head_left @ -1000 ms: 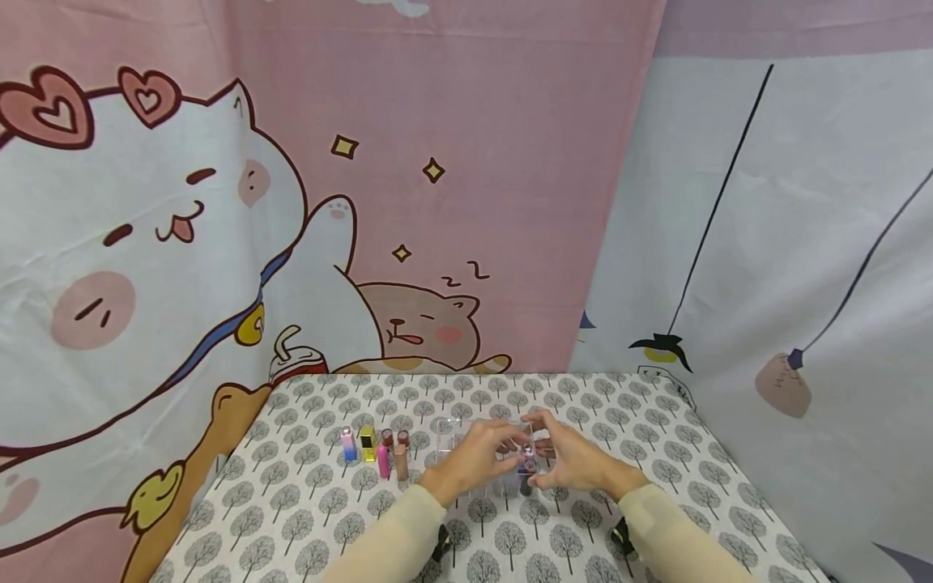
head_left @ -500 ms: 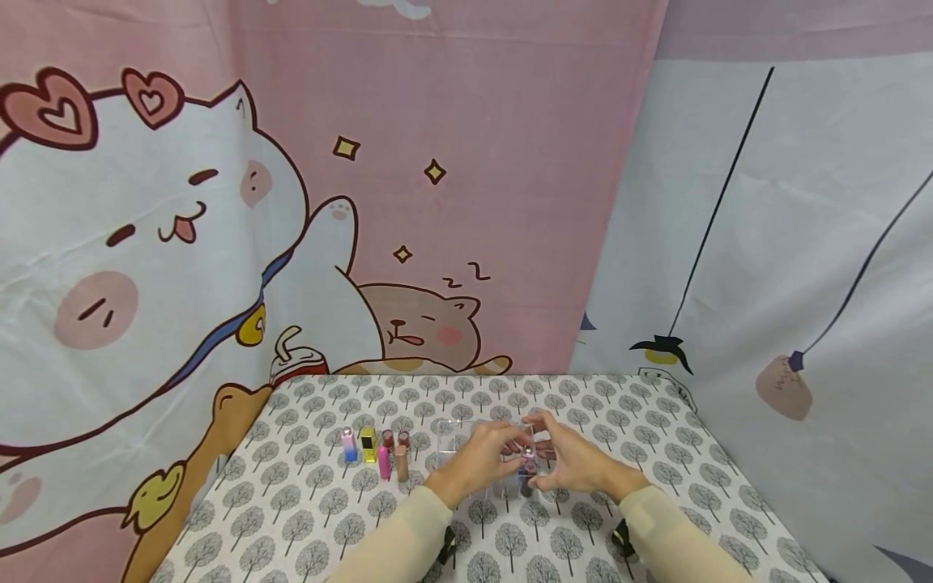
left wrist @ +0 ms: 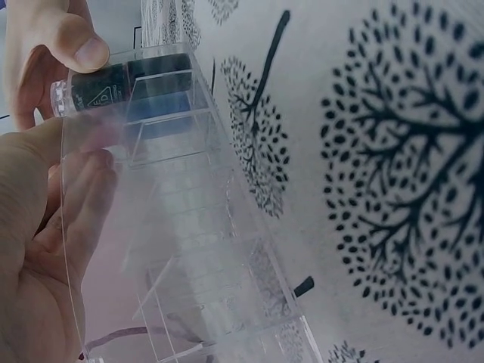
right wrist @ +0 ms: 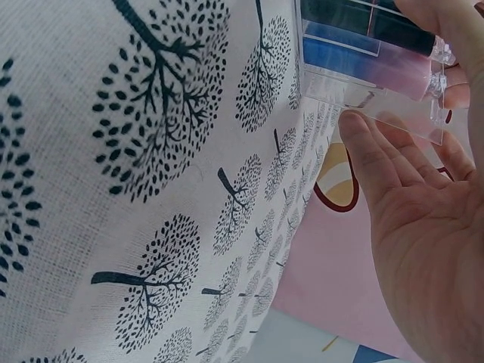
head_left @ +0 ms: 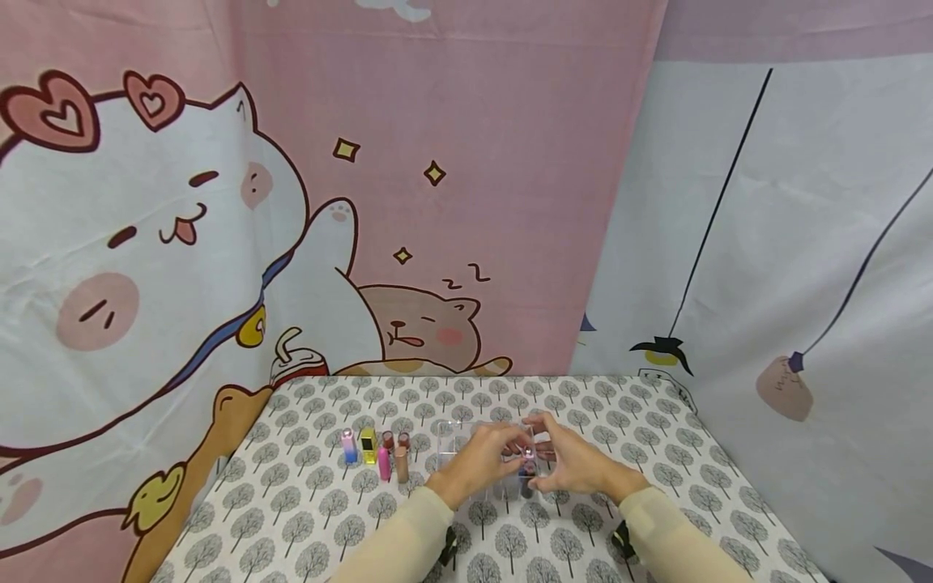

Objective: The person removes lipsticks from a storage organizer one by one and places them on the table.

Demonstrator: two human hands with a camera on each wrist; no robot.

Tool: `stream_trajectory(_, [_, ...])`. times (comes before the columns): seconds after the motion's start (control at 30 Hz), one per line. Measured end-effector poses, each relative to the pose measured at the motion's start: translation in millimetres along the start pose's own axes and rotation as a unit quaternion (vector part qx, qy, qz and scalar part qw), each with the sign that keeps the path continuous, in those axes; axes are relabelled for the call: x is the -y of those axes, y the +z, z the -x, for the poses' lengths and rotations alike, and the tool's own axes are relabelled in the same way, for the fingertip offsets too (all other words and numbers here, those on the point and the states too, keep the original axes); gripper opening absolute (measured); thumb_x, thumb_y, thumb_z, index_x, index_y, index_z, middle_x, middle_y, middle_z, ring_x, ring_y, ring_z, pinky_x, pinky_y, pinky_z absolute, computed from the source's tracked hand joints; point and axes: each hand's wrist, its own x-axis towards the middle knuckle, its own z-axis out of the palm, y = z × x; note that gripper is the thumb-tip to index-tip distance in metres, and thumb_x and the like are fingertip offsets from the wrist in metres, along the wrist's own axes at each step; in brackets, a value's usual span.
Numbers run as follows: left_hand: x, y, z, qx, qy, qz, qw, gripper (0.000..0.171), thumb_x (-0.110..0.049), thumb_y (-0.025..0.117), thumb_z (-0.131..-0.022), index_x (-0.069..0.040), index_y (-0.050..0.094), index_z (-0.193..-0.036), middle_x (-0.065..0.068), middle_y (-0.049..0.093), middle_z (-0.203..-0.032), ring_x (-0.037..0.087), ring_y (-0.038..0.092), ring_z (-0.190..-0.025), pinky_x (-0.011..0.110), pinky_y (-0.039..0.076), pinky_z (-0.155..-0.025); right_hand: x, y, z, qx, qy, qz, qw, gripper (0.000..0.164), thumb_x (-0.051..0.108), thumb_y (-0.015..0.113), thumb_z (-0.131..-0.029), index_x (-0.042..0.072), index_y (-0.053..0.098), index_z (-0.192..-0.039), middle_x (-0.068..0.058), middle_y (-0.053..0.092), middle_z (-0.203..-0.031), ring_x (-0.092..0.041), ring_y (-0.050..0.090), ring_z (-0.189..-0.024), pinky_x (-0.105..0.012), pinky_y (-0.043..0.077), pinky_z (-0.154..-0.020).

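Note:
A clear plastic organizer (left wrist: 198, 249) with compartments stands on the table between my hands. Two lipstick tubes sit side by side in its right end: a dark one (left wrist: 102, 89) and a pink-to-blue one (right wrist: 389, 69), both with clear ends. My left hand (head_left: 481, 457) reaches over the organizer, its thumb and fingers curled at the pink end of the second tube. From the right, my right hand (head_left: 572, 457) grips the organizer's end, with its thumb over the dark tube and its fingers (right wrist: 363, 151) at the far side. The left forearm and hand hide part of the organizer.
Left of the organizer stand several lipsticks: a pink-and-blue one (head_left: 350, 447), a gold-and-black one (head_left: 368, 447), a bright pink one (head_left: 384, 464), a tan one (head_left: 402, 465) and two dark red-topped ones behind. A tree-print cloth (head_left: 321, 518) covers the table; cartoon curtains hang behind.
My left hand has shifted very slightly right, and the pink end at its fingertips sits a touch lower. The right hand stays almost in place; the lipsticks at left have not moved.

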Motion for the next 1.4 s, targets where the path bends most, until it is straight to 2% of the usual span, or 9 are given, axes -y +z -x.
stream_trajectory(0.33, [0.5, 1.0, 0.5, -0.005, 0.004, 0.002, 1.0000, 0.029, -0.007, 0.088, -0.103, -0.010, 0.081, -0.132, 0.004, 0.087, -0.127, 0.004, 0.082, -0.104, 0.012, 0.067, -0.093, -3, 1, 0, 0.002, -0.001, -0.001, 1.000, 0.108, 0.018, 0.104, -0.087, 0.009, 0.036, -0.170, -0.027, 0.055, -0.167, -0.050, 0.068, -0.150, -0.054, 0.061, -0.125])
stream_trajectory(0.57, [-0.5, -0.8, 0.7, -0.006, 0.009, 0.009, 0.9999, 0.030, -0.005, 0.088, -0.103, -0.009, 0.081, -0.132, 0.005, 0.087, -0.129, 0.006, 0.083, -0.106, 0.010, 0.066, -0.094, -2, 1, -1, 0.000, -0.003, 0.000, 1.000, 0.110, 0.017, 0.104, -0.087, 0.003, 0.034, -0.170, -0.028, 0.054, -0.168, -0.051, 0.068, -0.150, -0.053, 0.061, -0.124])
stream_trajectory(0.9, [-2.3, -0.6, 0.7, -0.011, 0.018, 0.010, 0.9997, 0.029, -0.004, 0.088, -0.102, -0.007, 0.081, -0.129, 0.008, 0.087, -0.126, 0.015, 0.086, -0.105, 0.014, 0.069, -0.093, -2, 1, 0, 0.002, -0.004, -0.007, 1.000, 0.108, 0.015, 0.103, -0.087, 0.002, 0.034, -0.170, -0.028, 0.054, -0.168, -0.050, 0.068, -0.150, -0.051, 0.061, -0.125])
stream_trajectory(1.17, [-5.4, -4.6, 3.2, -0.012, 0.018, 0.006, 0.9997, 0.028, -0.011, 0.087, -0.104, -0.009, 0.080, -0.132, 0.006, 0.086, -0.127, 0.007, 0.083, -0.106, 0.011, 0.067, -0.093, -2, 2, 0, 0.003, -0.005, -0.008, 1.000, 0.107, 0.015, 0.103, -0.088, 0.004, 0.035, -0.170, -0.029, 0.054, -0.167, -0.052, 0.068, -0.150, -0.054, 0.061, -0.125])
stream_trajectory(1.4, [-10.0, -13.3, 2.4, -0.018, 0.013, 0.006, 0.9997, 0.029, -0.013, 0.087, -0.105, -0.009, 0.079, -0.133, 0.006, 0.086, -0.128, 0.009, 0.082, -0.107, 0.018, 0.070, -0.095, -2, 2, 0, 0.004, 0.002, -0.014, 1.000, 0.110, 0.014, 0.103, -0.087, 0.001, 0.032, -0.171, -0.030, 0.052, -0.168, -0.054, 0.066, -0.150, -0.056, 0.059, -0.125])
